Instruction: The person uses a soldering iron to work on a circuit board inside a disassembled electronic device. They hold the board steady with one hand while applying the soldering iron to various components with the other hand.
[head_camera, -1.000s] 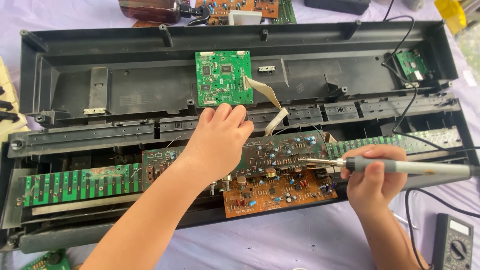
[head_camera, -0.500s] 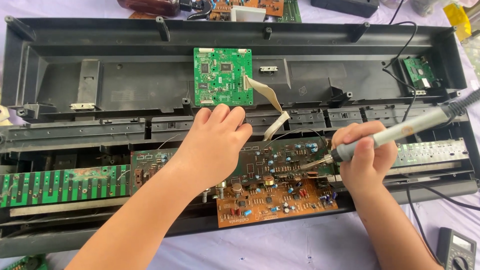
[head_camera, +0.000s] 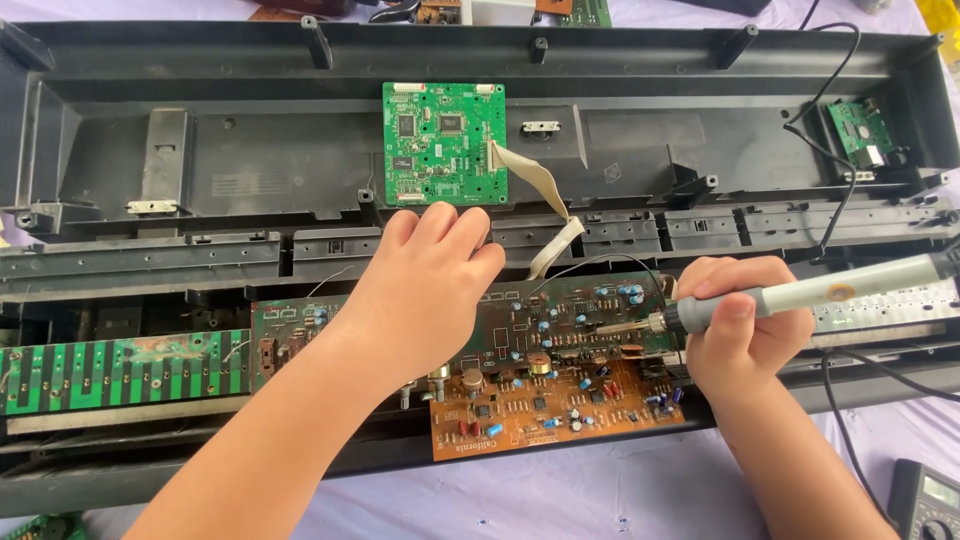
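1. Left hand (head_camera: 425, 290) lies knuckles-up, fingers curled, on a dark green board (head_camera: 540, 320) inside an open black keyboard case (head_camera: 250, 170); whether it grips anything cannot be told.
2. Right hand (head_camera: 745, 325) grips a grey soldering iron (head_camera: 800, 296), tip on that board.
3. An orange board (head_camera: 550, 405) lies just below.

Worktop (head_camera: 600, 495) covered in a pale lilac cloth, bare patches showing along the lower edge and at the upper right of the frame. Directly on it: a long black opened keyboard casing (head_camera: 250, 150) spanning nearly the full width, a dark multimeter (head_camera: 925, 500) at the lower right corner, and a black cable (head_camera: 850, 440) trailing across the cloth beside it. Loose circuit boards (head_camera: 500, 10) lie at top centre, a green board corner (head_camera: 40, 527) at lower left.
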